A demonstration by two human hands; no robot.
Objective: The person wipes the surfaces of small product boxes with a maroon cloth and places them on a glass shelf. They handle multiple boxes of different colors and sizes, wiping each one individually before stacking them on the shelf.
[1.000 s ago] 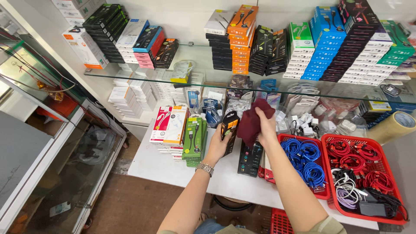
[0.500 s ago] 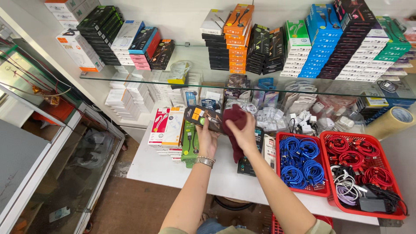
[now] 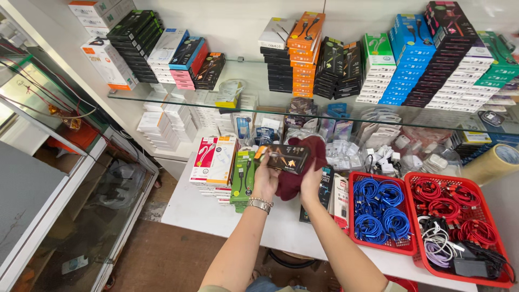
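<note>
Left hand (image 3: 265,181) fingers clamped on black box (image 3: 282,158), orange end; right hand (image 3: 310,183) fingers grip maroon cloth (image 3: 303,162).

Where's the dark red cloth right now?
In the head view the dark red cloth is centre frame, in the right hand, against the black box held by the left hand.

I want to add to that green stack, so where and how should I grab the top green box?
Take the top green box by its two long side edges, coming straight down from above. It lies flat atop the stack, long and narrow; the pink-and-orange boxes crowd its left side and the left hand its right.
</note>
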